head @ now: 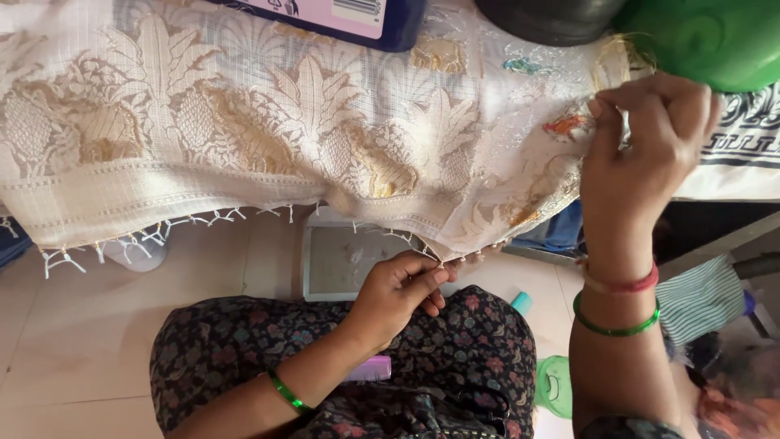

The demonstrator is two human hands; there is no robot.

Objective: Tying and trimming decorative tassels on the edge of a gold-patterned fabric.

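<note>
A cream woven cloth [268,138] with gold pineapple-and-leaf motifs lies draped over a raised surface, its lower edge hanging towards the tiled floor [73,341]. The left hand [398,293] is closed in a pinch on that hanging edge, just where the run of knotted white tassels [146,236] ends. From the cloth's left end up to the left hand the fringe is knotted in small beaded tufts; from the hand to the right end the edge looks plain, so by this showing most of the border is done and a short stretch near the right corner is left. The right hand [642,154] is raised at the cloth's right end, fingers closed together as if on a fine thread or needle; what it grips is too small to tell.

The cloth is thin, ribbed and slightly sheer, with a metallic sheen in the gold parts and small coloured embroidery near the right hand. A shallow grey tray [349,256] sits on the floor under the hanging edge. A glossy green round vessel [707,41] rests at the top right corner, a dark box [333,20] at the top edge. Green bangles [615,325] circle both wrists.
</note>
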